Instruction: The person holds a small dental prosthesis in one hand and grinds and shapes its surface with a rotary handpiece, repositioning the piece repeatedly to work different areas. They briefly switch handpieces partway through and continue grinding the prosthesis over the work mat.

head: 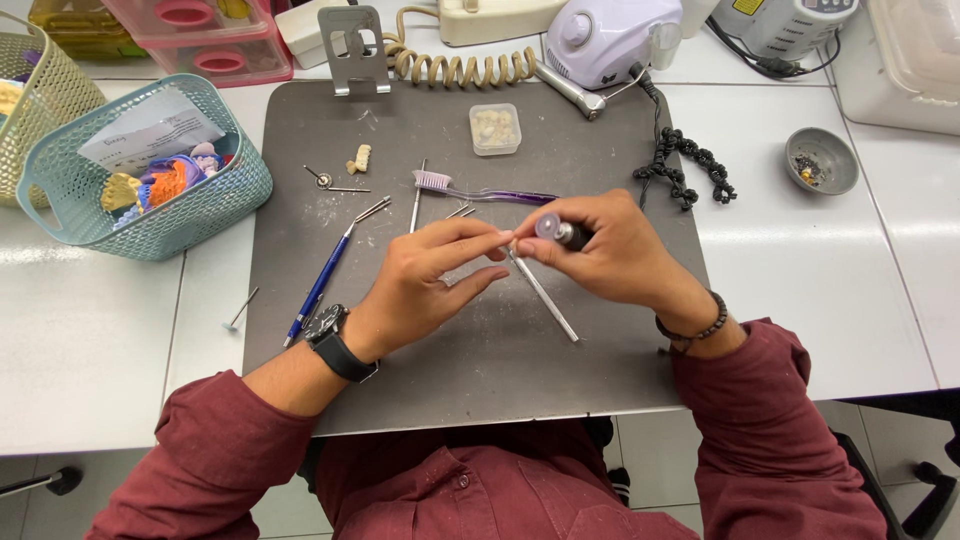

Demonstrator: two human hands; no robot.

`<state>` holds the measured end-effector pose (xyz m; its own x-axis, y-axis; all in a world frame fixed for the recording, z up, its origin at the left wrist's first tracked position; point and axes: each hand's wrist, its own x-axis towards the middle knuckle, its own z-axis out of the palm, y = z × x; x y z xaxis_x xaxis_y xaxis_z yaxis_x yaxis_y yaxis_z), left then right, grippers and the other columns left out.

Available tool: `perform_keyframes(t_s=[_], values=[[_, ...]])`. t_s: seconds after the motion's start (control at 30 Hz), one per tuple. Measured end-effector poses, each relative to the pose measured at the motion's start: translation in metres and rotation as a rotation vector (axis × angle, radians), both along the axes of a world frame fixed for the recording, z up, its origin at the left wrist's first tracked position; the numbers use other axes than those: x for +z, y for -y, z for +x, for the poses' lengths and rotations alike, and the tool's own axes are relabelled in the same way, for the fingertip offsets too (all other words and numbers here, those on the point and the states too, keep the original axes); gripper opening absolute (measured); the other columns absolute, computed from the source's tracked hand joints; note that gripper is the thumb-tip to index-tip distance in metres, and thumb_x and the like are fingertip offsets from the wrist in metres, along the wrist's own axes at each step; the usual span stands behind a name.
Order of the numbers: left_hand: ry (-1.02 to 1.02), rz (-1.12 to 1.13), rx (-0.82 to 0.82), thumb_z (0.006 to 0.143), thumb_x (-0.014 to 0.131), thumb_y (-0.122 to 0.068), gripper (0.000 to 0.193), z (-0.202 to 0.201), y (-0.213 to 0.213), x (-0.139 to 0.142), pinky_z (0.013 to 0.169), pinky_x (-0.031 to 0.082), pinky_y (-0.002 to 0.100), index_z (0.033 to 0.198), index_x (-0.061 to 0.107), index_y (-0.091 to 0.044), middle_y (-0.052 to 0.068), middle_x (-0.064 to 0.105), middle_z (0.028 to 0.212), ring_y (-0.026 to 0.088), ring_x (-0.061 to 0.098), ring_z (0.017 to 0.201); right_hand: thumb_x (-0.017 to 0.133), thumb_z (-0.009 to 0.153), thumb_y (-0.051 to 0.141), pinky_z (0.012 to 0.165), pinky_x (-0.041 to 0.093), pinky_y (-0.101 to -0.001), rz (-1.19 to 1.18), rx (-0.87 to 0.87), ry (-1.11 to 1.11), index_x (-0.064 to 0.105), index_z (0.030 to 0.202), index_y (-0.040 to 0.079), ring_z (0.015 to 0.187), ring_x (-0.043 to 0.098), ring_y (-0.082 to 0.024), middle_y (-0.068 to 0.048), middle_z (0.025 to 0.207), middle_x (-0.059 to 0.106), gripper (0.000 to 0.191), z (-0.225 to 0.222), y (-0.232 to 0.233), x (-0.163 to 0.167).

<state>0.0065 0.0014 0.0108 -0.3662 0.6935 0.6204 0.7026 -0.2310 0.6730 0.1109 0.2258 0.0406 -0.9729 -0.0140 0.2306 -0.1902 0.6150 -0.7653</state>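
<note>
White counter (90, 350) with grey mat (480, 360): right hand (610, 250) clamped on a small handpiece (560, 232), likely light, rigid, slick, best gripped mid-barrel; left hand (425, 285) fingertips pinched together at its thin tip (507, 245), just beside.

A white bench (880, 300) is seen from above, evenly lit, w/ seams dividing its top into panels. A dark grey mat (480, 370) is laid at its centre. Pale tiled floor (650, 460) is shown below the front edge, and a black chair base (935, 490) at bottom right.
</note>
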Motion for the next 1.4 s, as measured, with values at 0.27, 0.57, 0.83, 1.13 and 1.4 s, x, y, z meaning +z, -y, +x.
perform_keyframes(t_s=[0.27,0.57,0.83,1.13,1.4], values=[[0.066,0.024,-0.014,0.087,0.083,-0.002,0.025,-0.001,0.002,0.002,0.08,0.064,0.027,0.111,0.076,-0.005,0.009,0.076,0.108,0.017,0.077,0.092,0.081,0.092,0.015,0.059,0.049,-0.019,-0.119,0.142,-0.013,0.077,0.099,0.006,0.068,0.065,-0.003,-0.001,0.08,0.076,0.013,0.004,0.008,0.003],[0.036,0.09,0.069,0.086,0.085,-0.002,0.02,-0.001,0.005,0.005,0.082,0.066,0.025,0.105,0.077,-0.005,0.008,0.077,0.106,0.015,0.078,0.094,0.08,0.093,0.017,0.054,0.047,-0.0196,-0.056,0.128,-0.2,0.079,0.1,0.007,0.063,0.065,-0.004,-0.001,0.077,0.076,0.013,0.002,0.008,-0.006],[0.069,0.13,0.086,0.085,0.086,0.0,0.016,0.0,0.008,0.006,0.081,0.065,0.025,0.097,0.076,-0.003,0.008,0.076,0.103,0.016,0.077,0.092,0.077,0.098,0.024,0.047,0.043,-0.0194,-0.047,-0.106,-0.169,0.078,0.1,0.007,0.054,0.059,-0.002,0.004,0.066,0.068,0.017,0.006,-0.005,-0.006],[0.172,0.114,-0.017,0.087,0.083,0.001,0.02,-0.001,0.008,0.005,0.083,0.068,0.026,0.105,0.075,-0.002,0.01,0.076,0.104,0.016,0.078,0.094,0.081,0.093,0.022,0.061,0.05,-0.025,-0.002,0.17,-0.272,0.078,0.108,0.006,0.068,0.067,-0.011,-0.005,0.086,0.077,0.022,0.003,0.011,-0.004],[0.127,0.081,0.002,0.087,0.083,0.0,0.024,-0.003,0.006,0.003,0.081,0.066,0.026,0.11,0.075,-0.002,0.011,0.076,0.105,0.016,0.078,0.092,0.079,0.094,0.023,0.063,0.054,-0.0239,0.034,0.153,-0.272,0.077,0.109,0.007,0.073,0.072,-0.012,-0.005,0.088,0.078,0.022,0.003,0.011,-0.007]])
